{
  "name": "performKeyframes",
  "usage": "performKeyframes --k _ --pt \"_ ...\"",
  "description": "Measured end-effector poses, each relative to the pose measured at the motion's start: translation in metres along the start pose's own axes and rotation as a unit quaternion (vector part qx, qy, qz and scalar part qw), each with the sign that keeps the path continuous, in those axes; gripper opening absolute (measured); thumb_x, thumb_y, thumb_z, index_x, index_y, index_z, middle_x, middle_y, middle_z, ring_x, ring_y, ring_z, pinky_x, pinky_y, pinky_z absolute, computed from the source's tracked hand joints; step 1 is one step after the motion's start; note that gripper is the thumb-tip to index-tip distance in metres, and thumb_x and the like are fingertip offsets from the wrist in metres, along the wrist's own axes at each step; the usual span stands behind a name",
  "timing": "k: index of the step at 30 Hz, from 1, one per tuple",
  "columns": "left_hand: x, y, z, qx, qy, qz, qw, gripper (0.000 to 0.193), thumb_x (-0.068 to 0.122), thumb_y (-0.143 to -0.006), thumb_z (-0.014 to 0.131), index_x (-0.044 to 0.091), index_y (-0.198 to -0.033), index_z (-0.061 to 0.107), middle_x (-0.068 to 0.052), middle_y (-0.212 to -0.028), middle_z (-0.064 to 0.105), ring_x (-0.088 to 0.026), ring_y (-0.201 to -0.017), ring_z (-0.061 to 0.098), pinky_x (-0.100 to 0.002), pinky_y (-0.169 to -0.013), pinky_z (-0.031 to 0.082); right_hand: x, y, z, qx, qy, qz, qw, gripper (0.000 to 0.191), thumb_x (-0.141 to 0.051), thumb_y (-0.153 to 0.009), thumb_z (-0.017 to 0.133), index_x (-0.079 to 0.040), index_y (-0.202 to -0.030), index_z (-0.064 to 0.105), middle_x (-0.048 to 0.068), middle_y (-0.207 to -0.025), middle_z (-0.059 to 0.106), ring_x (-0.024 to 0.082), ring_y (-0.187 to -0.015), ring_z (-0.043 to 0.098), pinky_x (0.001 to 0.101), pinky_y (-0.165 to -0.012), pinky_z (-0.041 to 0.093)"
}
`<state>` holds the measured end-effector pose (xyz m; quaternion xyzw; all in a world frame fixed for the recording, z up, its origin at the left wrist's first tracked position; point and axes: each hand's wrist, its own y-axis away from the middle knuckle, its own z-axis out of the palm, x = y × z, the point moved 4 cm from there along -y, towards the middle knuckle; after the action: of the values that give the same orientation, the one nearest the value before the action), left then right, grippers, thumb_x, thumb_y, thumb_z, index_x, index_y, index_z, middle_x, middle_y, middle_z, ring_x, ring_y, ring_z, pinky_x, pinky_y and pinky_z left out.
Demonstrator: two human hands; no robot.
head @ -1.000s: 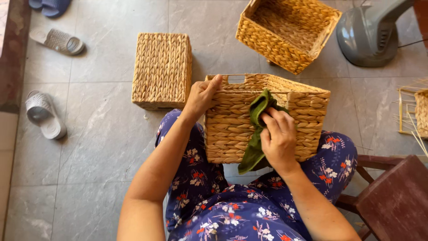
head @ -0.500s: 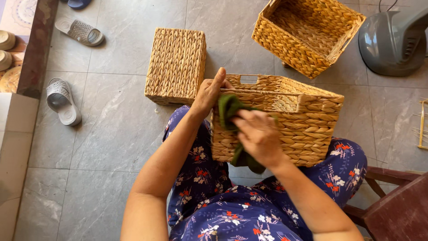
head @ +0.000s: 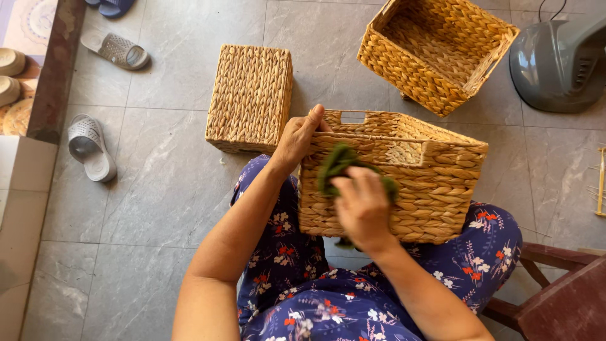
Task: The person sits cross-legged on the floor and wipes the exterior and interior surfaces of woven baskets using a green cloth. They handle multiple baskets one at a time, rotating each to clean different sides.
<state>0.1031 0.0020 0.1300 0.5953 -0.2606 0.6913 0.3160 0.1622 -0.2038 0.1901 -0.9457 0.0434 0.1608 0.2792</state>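
A woven straw basket [head: 435,183] rests on my knees, its open top facing away and up. My left hand [head: 297,140] grips its left upper corner, thumb over the rim. My right hand [head: 363,205] presses a bunched green cloth [head: 338,163] against the basket's near side wall, just under the rim. Part of the cloth is hidden behind my fingers, and a dark end of it hangs below the basket.
A second woven basket [head: 252,95] lies upside down on the grey tile floor to the left; a third basket [head: 435,50] stands open at the back. A grey appliance [head: 558,63] sits far right. Slippers [head: 91,145] lie at left. A wooden chair [head: 562,297] is at lower right.
My right hand has slid the green cloth leftward and up across the basket's side wall. My left hand stays on the corner. The view has shifted slightly.
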Motion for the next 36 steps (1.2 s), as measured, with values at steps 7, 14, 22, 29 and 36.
performKeyframes --k 7,14,22,29,36 --pt "-0.008 -0.005 -0.010 -0.002 0.008 -0.017 1.000 0.064 0.055 -0.103 0.051 0.000 -0.083 0.075 -0.003 -0.072 0.069 -0.009 -0.067 0.059 -0.024 -0.063 0.050 -0.032 -0.031 0.005 -0.036 -0.036 -0.096 0.994 0.048 -0.009 -0.076 0.079 -0.013 -0.122 0.069 0.006 -0.125 0.058 0.027 -0.119 0.055 0.0415 -0.100 0.043" --pt "-0.004 0.002 -0.002 0.061 -0.068 -0.004 0.996 0.054 0.049 -0.099 0.062 0.000 -0.082 0.075 -0.001 -0.069 0.065 -0.007 -0.064 0.056 -0.025 -0.058 0.046 0.052 0.023 -0.043 -0.034 0.072 -0.007 0.997 0.037 -0.008 -0.076 0.079 -0.014 -0.112 0.073 0.004 -0.122 0.062 0.024 -0.108 0.057 0.0414 -0.090 0.042" --pt "0.023 0.011 0.009 0.074 -0.132 0.113 0.982 0.043 0.042 -0.101 0.065 0.003 -0.086 0.077 0.003 -0.072 0.063 -0.005 -0.065 0.055 -0.025 -0.058 0.044 0.132 0.079 -0.103 0.100 0.124 0.169 0.973 0.028 0.003 -0.090 0.068 -0.005 -0.116 0.070 0.012 -0.121 0.061 0.032 -0.112 0.059 0.0408 -0.098 0.050" --pt "0.021 0.009 0.007 0.077 -0.167 0.073 0.980 0.038 0.035 -0.101 0.071 0.001 -0.082 0.074 0.002 -0.063 0.054 -0.005 -0.059 0.042 -0.028 -0.051 0.033 0.118 0.061 -0.077 0.162 0.038 0.197 0.966 0.030 0.006 -0.091 0.064 -0.001 -0.120 0.068 0.014 -0.126 0.059 0.031 -0.116 0.060 0.0413 -0.102 0.051" --pt "0.037 0.004 0.005 0.076 -0.285 0.167 0.941 0.037 0.035 -0.101 0.070 0.000 -0.088 0.073 0.002 -0.067 0.060 -0.003 -0.059 0.051 -0.027 -0.052 0.043 0.093 0.012 -0.067 0.091 0.065 0.082 0.990 0.033 0.003 -0.085 0.071 -0.005 -0.117 0.071 0.011 -0.121 0.060 0.032 -0.111 0.057 0.0439 -0.098 0.049"
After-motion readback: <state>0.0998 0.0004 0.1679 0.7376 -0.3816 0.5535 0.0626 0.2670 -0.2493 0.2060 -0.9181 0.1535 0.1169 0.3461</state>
